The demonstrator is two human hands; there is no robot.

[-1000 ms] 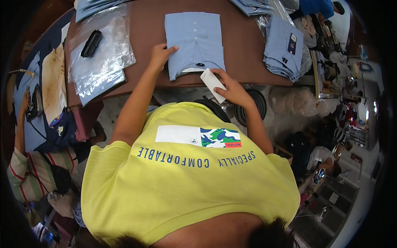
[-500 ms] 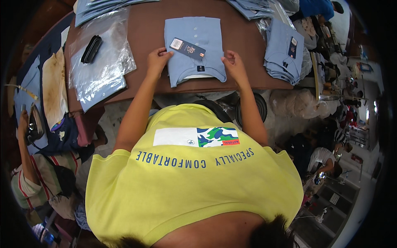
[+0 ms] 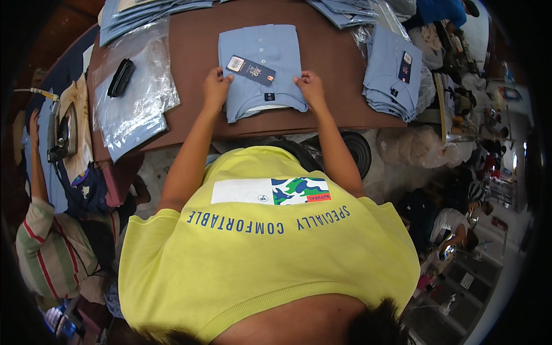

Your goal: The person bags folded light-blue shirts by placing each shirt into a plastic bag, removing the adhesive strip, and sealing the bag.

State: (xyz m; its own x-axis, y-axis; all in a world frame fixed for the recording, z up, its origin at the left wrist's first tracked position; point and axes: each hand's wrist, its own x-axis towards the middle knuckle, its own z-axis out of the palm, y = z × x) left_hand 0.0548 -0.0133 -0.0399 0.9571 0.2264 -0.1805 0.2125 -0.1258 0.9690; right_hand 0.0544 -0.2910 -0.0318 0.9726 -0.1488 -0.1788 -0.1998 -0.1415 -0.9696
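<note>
A folded light-blue buttoned shirt (image 3: 244, 103) lies on the brown-covered table, its collar side toward me. A dark hang tag (image 3: 251, 69) with a white label rests slantwise across its front. My left hand (image 3: 217, 91) pinches the shirt's left edge, close to the tag's end. At the opposite edge, my right hand (image 3: 311, 89) has its fingers closed on the cloth. Parts of both hands' fingertips are hard to make out against the shirt.
Left on the table (image 3: 192, 75), a black brush-like object (image 3: 121, 77) sits on clear plastic bags (image 3: 150, 86). To the right is a stack of folded shirts (image 3: 382, 95); more bagged shirts lie at the back. A co-worker's hand (image 3: 34, 123) is near an iron (image 3: 68, 132) at far left.
The shirt and both my hands have shifted slightly left in the picture. At far left, the co-worker's hand has let go of the iron and lies on blue cloth.
</note>
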